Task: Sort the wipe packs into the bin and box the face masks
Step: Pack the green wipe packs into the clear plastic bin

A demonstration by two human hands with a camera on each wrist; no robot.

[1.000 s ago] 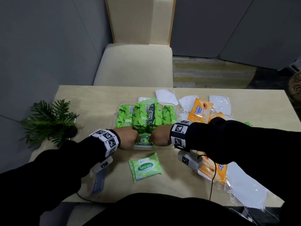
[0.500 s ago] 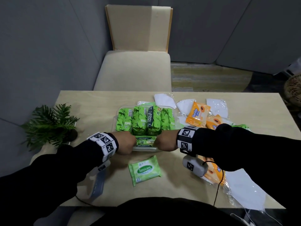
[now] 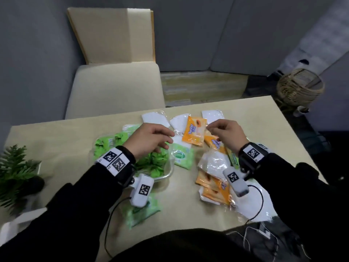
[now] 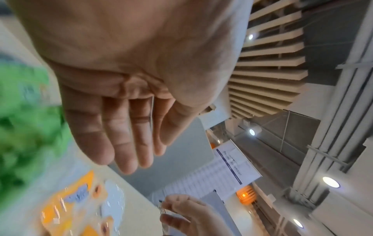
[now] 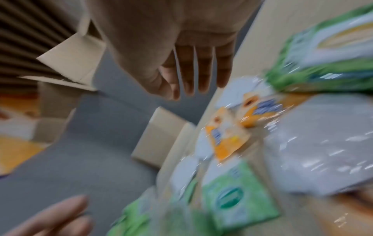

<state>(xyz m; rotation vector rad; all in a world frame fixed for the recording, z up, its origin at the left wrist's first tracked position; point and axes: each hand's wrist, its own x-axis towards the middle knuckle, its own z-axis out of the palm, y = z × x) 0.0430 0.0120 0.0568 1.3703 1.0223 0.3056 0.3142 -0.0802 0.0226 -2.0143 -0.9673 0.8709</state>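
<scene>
Both hands have been lifted off the clear bin (image 3: 168, 173) and are now raised over the pile beyond it. The left hand (image 3: 149, 138) and right hand (image 3: 226, 135) are held loosely open, nothing gripped. Green wipe packs (image 3: 153, 163) are seen in the bin; an orange wipe pack (image 3: 194, 133) and bagged face masks (image 3: 213, 163) remain on the table (image 3: 264, 118), so sorting is judged unfinished.

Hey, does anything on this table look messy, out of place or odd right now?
Yes. Orange wipe packs and bagged face masks lie jumbled and overlapping at the right of the table, and a green wipe pack lies outside the clear bin. Nothing looks torn or spilled. Both wrist views are too blurred to add detail.
</scene>
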